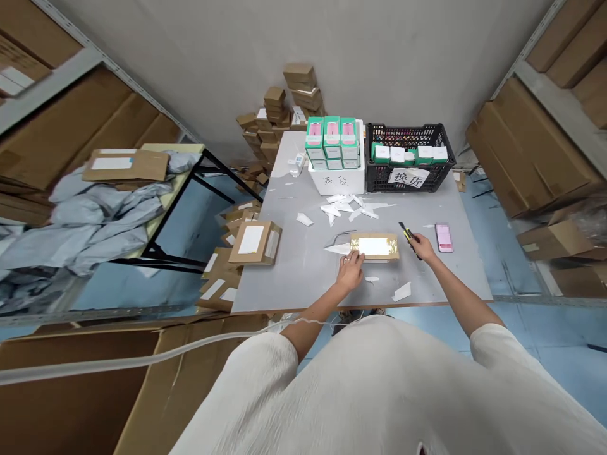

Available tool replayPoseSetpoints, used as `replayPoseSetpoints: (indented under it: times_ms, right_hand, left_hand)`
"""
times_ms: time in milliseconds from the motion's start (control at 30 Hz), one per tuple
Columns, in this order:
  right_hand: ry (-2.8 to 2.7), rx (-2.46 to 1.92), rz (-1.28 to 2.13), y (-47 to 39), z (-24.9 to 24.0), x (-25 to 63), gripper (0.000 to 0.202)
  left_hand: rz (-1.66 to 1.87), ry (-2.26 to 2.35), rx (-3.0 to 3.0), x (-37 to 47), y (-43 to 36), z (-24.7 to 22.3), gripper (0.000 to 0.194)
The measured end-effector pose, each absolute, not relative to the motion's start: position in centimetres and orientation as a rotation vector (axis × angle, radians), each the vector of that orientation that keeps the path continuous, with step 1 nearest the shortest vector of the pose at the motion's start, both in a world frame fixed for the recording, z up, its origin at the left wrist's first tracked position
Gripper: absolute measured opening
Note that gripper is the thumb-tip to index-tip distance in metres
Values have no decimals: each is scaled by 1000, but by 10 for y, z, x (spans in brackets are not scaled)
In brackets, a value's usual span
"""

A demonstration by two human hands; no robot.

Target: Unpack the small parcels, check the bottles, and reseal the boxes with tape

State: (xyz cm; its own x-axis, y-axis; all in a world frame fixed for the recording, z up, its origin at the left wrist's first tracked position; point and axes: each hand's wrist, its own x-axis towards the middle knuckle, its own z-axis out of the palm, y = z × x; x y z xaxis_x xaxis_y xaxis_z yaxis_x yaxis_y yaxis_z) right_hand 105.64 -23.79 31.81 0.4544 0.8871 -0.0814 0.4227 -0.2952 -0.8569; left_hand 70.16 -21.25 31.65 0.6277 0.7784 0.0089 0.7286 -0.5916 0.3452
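Observation:
A small cardboard box [374,245] with a white label and shiny tape lies on the grey table [284,278] in front of me. At the box's near left corner, my left hand [349,272] grips it with bent fingers. Just right of the box, my right hand [420,247] is closed around a black and yellow box cutter [404,231], its tip angled up and left. Behind the box's left end lies a pointed scrap of white paper [337,249]. A pink-screened phone [444,237] rests to the right of my right hand.
Another labelled box [256,242] sits at the table's left edge. At the back stand a white bin [337,182] holding green-and-pink boxes and a black crate [403,177]. Torn paper [351,206] lies mid-table. Grey parcels [114,208] cover a side table; a large open carton [156,379] stands lower left.

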Motion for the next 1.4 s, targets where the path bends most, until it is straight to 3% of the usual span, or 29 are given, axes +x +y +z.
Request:
replayPoseSetpoints:
  times_ms: [200,400,600,1400]
  right_hand:
    - [-1676,-1792,700,-221,369,1003,39]
    - [-2203,-1805,513,-203,385,941,34]
    - [-2287,-1909,415,-194,393,916,25]
    - [-2732,-2087,79,-199,425,889,36]
  left_hand:
    - [298,1145,2544,690,-209,322,72]
    - [358,1084,2484,676,-203,319,75]
    - [399,1041,2464,669,-201,311,79]
    - [285,1003,2555,662,-199,316,71]
